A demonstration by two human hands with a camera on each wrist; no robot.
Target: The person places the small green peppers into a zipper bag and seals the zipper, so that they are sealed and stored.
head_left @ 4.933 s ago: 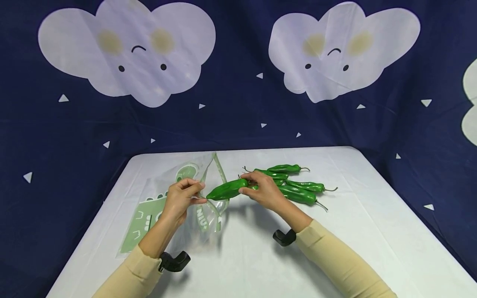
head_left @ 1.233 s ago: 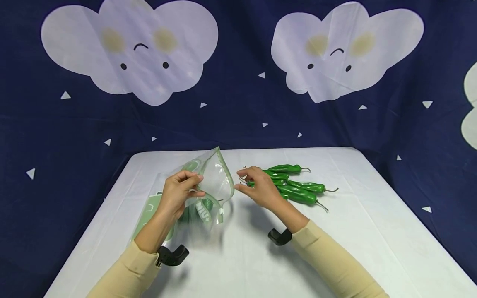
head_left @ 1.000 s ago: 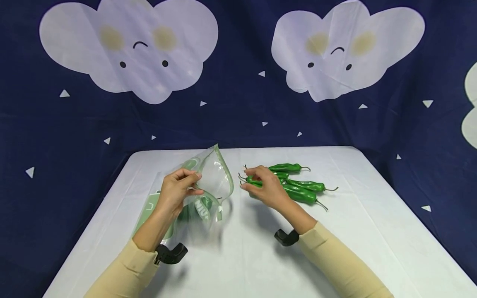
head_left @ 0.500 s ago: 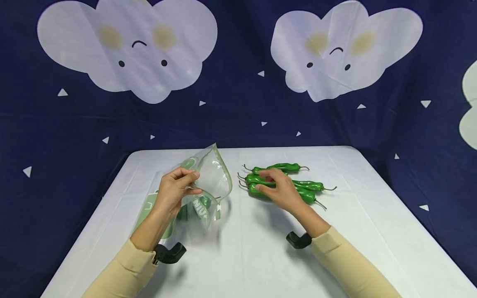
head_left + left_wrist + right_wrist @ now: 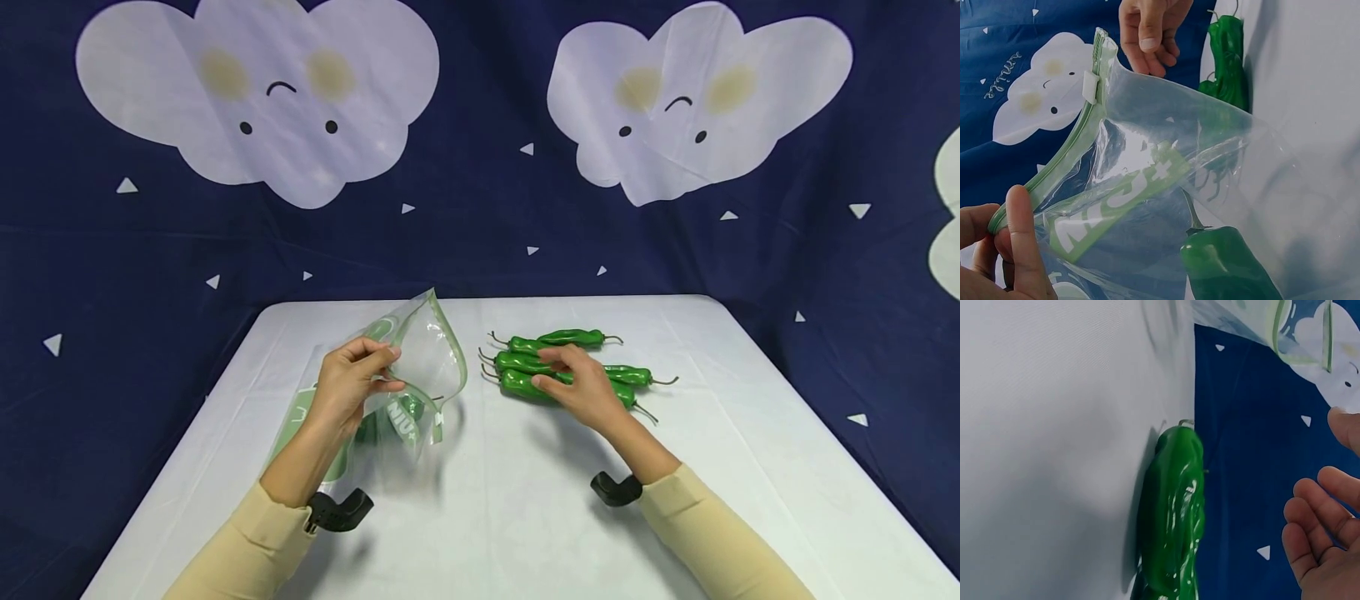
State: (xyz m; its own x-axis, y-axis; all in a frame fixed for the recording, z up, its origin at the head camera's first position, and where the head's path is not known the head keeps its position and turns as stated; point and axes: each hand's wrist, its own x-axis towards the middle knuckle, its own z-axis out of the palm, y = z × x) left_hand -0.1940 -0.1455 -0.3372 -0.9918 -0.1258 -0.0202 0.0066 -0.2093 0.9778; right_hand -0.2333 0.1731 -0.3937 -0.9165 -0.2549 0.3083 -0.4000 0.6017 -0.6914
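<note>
My left hand (image 5: 347,383) pinches the green-edged rim of a clear zip bag (image 5: 453,340), keeping its mouth spread toward the right. Through the film shows a green pepper (image 5: 1225,259) with its stem up, beside green printed lettering. A white zip slider (image 5: 1090,87) sits on the bag's edge in the left wrist view. My right hand (image 5: 588,390) hovers over several long green peppers (image 5: 525,383) on the table, thumb and fingers apart with nothing between them. It covers the middle of the pile in the head view.
The peppers lie in a loose pile right of the bag, curled stems pointing both left and right. Under them is a white-covered table (image 5: 510,517). A dark blue curtain (image 5: 480,225) with clouds hangs behind its far edge.
Earlier my right hand held a pepper at the bag's mouth; green peppers now show inside. That hand, emptied, has moved right over the pile. The left hand keeps its pinch, nearly still.
</note>
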